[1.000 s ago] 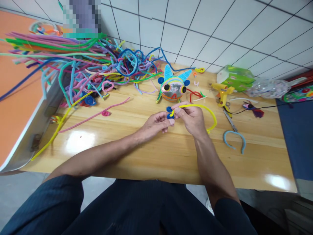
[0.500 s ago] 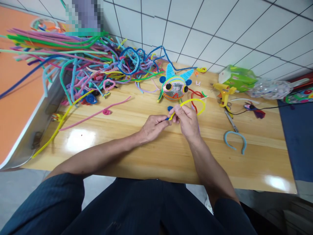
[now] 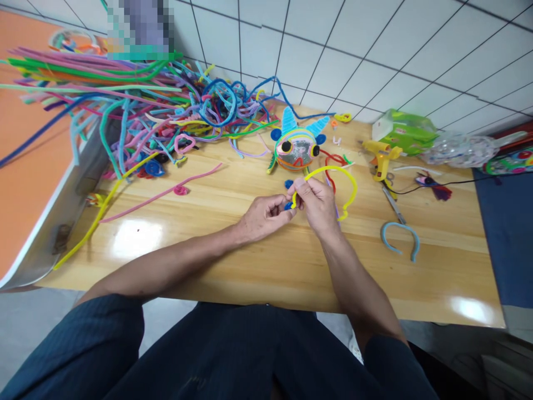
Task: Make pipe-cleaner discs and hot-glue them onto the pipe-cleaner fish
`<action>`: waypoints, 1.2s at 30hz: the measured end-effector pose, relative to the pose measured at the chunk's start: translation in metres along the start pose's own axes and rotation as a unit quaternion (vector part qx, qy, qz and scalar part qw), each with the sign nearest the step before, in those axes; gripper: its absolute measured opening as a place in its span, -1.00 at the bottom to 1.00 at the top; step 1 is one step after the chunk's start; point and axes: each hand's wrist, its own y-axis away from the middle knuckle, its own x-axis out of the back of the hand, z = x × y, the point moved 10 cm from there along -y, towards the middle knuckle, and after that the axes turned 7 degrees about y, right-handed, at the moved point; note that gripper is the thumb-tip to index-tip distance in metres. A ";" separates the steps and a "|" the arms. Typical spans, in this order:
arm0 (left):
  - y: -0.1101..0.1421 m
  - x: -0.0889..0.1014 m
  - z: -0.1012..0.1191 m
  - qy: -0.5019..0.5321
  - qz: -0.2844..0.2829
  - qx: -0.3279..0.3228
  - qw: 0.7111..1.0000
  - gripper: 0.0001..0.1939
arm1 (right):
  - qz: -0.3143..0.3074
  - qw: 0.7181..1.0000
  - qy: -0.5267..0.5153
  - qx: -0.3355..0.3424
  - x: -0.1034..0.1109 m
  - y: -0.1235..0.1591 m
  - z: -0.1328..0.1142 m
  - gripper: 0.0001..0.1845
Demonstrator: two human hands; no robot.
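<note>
Over the middle of the table, my right hand (image 3: pixel 317 204) pinches a yellow pipe cleaner (image 3: pixel 353 186), which arcs out to the right with a kinked free end. Its other end curls down between my hands, beside a small blue pipe-cleaner piece (image 3: pixel 288 206). My left hand (image 3: pixel 266 218) is closed on that blue piece, its fingertips touching those of my right hand. Just beyond stands a fish-like figure (image 3: pixel 297 150) with black-and-yellow eyes and light blue ear shapes. A dark blue coil (image 3: pixel 288 184) lies between the figure and my hands.
A heap of pipe cleaners (image 3: pixel 158 111) spreads over the back left. On the right lie a yellow glue gun (image 3: pixel 381 158) with its cord, scissors (image 3: pixel 393 204), a bent light blue pipe cleaner (image 3: pixel 400 226) and a green box (image 3: pixel 406 131). A tiled wall (image 3: pixel 325 50) bounds the back.
The yellow pipe cleaner's loop has opened into a wider arc, its free end now hanging lower right. My left fingers have shifted slightly right around the blue piece.
</note>
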 end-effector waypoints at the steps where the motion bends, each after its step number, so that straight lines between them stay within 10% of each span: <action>1: 0.000 0.000 0.001 0.003 0.001 0.001 1.000 -0.62 | 0.003 1.000 0.009 0.003 0.001 0.000 0.000 -0.28; 22: 0.011 -0.014 0.045 -0.144 -0.079 -0.234 0.958 -0.68 | 0.065 0.998 0.023 0.002 0.009 0.006 -0.001 -0.33; 28: 0.040 -0.066 0.014 -0.201 -0.245 -0.233 0.919 -0.71 | 0.177 0.982 -0.068 -0.006 0.084 -0.014 0.003 -0.34; 36: 0.013 -0.040 0.000 -0.154 -0.165 -0.120 0.967 -0.67 | 0.120 0.975 0.134 -0.133 0.154 -0.054 0.044 -0.70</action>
